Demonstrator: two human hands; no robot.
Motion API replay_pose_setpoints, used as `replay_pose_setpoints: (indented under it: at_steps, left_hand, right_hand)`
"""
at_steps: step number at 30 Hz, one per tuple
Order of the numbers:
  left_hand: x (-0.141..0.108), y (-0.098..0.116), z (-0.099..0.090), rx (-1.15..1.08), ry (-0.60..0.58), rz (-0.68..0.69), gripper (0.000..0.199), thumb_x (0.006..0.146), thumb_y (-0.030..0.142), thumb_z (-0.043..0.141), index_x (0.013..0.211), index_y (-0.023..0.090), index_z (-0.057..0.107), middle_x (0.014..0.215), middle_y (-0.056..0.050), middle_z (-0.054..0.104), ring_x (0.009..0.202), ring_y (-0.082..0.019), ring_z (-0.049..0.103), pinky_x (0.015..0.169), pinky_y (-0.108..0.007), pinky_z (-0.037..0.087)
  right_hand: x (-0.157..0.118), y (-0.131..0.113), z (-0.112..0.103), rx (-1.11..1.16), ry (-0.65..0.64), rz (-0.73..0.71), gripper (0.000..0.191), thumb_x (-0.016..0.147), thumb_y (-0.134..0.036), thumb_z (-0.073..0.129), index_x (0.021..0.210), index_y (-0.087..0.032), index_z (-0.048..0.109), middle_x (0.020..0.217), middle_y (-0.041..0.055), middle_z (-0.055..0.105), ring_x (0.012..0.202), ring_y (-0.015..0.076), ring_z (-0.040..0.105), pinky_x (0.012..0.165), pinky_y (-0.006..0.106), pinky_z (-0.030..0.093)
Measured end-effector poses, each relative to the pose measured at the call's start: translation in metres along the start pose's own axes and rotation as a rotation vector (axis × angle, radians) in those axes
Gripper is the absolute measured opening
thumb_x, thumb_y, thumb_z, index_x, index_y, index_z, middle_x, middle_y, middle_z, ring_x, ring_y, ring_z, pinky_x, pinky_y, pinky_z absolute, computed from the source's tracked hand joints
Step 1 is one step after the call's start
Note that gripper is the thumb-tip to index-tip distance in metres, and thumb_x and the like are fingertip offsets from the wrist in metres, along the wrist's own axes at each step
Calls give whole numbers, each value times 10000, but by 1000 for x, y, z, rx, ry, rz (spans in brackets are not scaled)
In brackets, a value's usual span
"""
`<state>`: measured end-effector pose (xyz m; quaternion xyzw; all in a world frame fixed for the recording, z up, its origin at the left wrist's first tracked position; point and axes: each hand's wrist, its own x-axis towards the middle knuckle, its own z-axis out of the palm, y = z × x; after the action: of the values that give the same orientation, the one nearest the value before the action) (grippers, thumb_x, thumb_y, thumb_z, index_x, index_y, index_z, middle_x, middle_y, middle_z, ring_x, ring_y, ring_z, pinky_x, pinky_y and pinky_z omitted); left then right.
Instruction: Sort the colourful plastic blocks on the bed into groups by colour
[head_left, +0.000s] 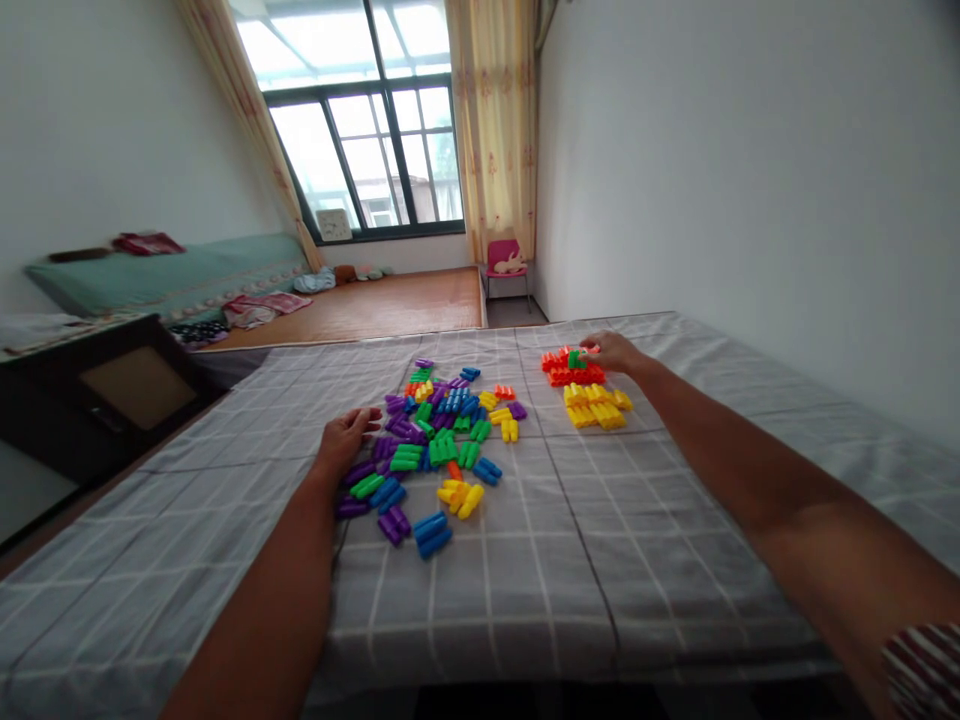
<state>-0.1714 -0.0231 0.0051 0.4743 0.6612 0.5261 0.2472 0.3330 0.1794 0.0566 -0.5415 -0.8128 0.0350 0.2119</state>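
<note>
My right hand (613,353) is at the far right group of plastic blocks, its fingertips closed on a green block (576,360). Right beneath that are orange-red blocks (576,376) set together in rows. Just nearer to me lie yellow blocks (596,406) in a similar cluster. My left hand (348,440) rests at the left edge of a loose, mixed pile, fingers stretched toward the purple blocks (405,430) and apparently holding nothing. Green blocks (443,448), blue blocks (432,534) and a few yellow and orange ones are scattered through this pile.
A grey checked cloth (517,590) covers the surface under the blocks. Beyond it stands a low wooden bed platform (405,300) with clothes on it. A dark cabinet (105,390) is at the left, a pink chair (504,256) at the back, and a white wall (750,180) at the right.
</note>
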Motion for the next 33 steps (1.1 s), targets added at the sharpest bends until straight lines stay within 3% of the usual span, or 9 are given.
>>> replay_pose_setpoints:
  at_steps: [3,7,11,13,16,20,24,29,33]
  left_hand:
    - [-1,0,0,6,-2,-7,610,633,669,623,897,126,707,935,-132,740,834,-263,698,615,-303,519]
    - [-2,2,0,13,2,-20,610,633,667,616,904,127,705,969,-134,737,845,-259,698,618,-298,522]
    - [-2,6,0,34,-10,-15,595,634,658,618,892,129,707,948,-126,740,834,-258,700,625,-305,539]
    - [-2,7,0,52,-17,-11,577,638,647,622,891,135,709,961,-122,740,834,-257,701,632,-310,550]
    - [-1,6,-1,69,-26,-11,549,639,628,628,888,146,711,978,-113,741,837,-255,704,644,-312,561]
    - [1,4,-2,80,-24,-22,513,656,600,621,885,150,712,936,-103,746,856,-258,706,662,-312,570]
    - [3,1,-4,83,-12,-30,495,685,574,605,921,150,705,1000,-111,739,892,-262,705,685,-323,577]
    - [3,2,-4,112,-19,-52,471,717,552,575,933,151,696,1064,-117,726,943,-267,698,709,-329,583]
    - [2,3,-4,119,-20,-51,452,710,546,584,916,159,693,1035,-109,733,946,-272,700,705,-329,587]
  right_hand:
    - [0,-7,4,-37,-8,53,200,720,-299,685,884,-203,748,935,50,744,860,205,674,745,267,497]
    - [-1,-4,-16,137,52,117,216,742,-334,653,879,-190,735,851,40,747,768,184,671,659,246,487]
    - [-14,30,-48,22,182,204,249,681,-358,704,881,-211,724,873,71,741,809,233,666,674,300,496]
    - [-26,50,-55,-131,150,300,227,593,-313,770,795,-222,721,858,99,735,858,277,664,691,337,499]
    - [-44,72,-48,-216,31,413,205,516,-295,821,653,-215,691,796,129,727,865,309,668,680,362,504]
    - [-55,86,-32,91,-108,376,299,651,-471,740,685,-177,698,706,109,718,733,251,676,631,320,512]
    - [-67,105,-36,344,17,357,379,715,-459,685,924,-146,727,876,102,738,761,214,664,665,307,524]
    - [-86,110,-35,631,-266,136,535,575,-349,804,1087,-212,731,1203,81,676,1038,265,625,884,365,513]
    - [-85,104,-23,575,-341,150,506,541,-348,824,1024,-215,753,1104,76,709,994,269,637,912,385,504]
